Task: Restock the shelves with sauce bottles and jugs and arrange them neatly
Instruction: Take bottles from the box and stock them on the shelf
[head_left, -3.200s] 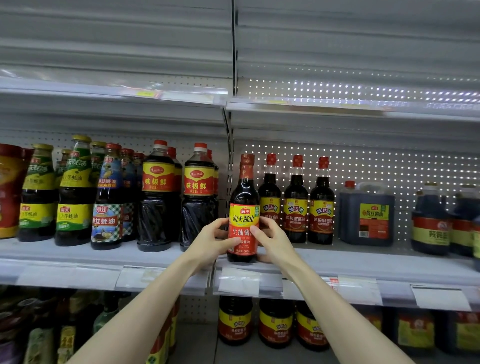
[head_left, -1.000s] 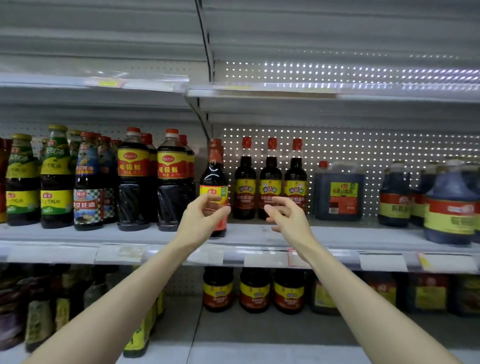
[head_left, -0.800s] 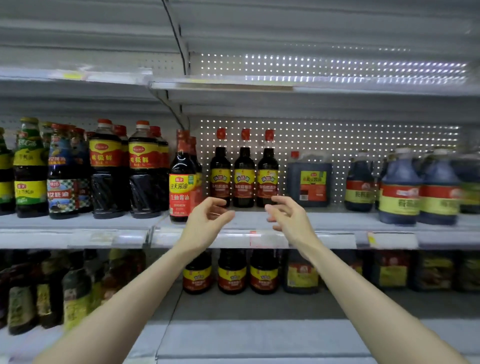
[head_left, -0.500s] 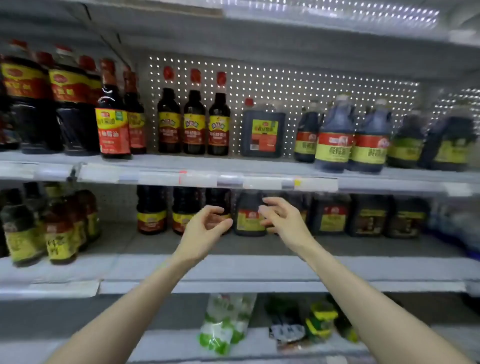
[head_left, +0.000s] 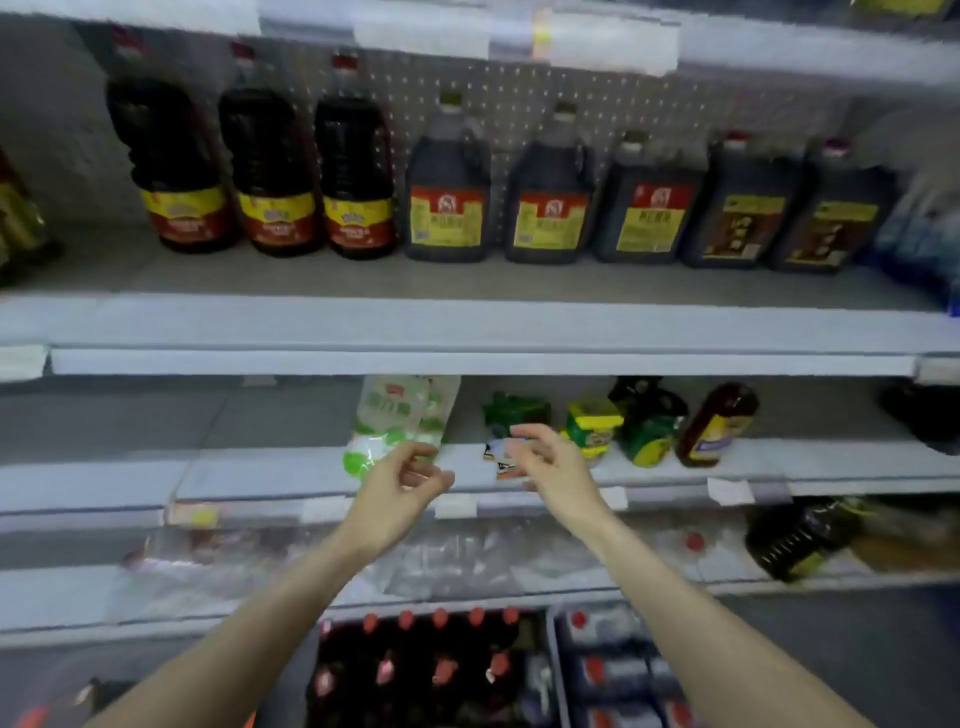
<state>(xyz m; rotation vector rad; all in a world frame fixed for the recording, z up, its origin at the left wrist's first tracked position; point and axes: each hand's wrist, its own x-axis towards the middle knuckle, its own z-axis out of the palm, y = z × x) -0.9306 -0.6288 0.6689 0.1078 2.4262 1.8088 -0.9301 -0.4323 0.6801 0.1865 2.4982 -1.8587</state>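
My left hand (head_left: 397, 486) and my right hand (head_left: 550, 462) are held out side by side in front of a lower shelf edge (head_left: 467, 499), both empty with fingers loosely curled apart. On the shelf above stand three dark round bottles (head_left: 272, 171) with yellow and red labels, then several dark square jugs (head_left: 550, 197). Below my arms, a crate (head_left: 426, 670) holds several dark bottles with red caps. The picture is blurred.
A green and white pouch (head_left: 400, 421), green and yellow jars (head_left: 592, 423) and a tipped brown bottle (head_left: 714, 426) sit on the lower shelf. A dark bottle (head_left: 795, 538) lies on its side at lower right. Clear plastic wrapping (head_left: 457, 561) lies under the shelf.
My view has dropped from the upper shelves to the lower ones and the crate. Both hands let go of the red-labelled bottle earlier and have stayed empty while moving down.
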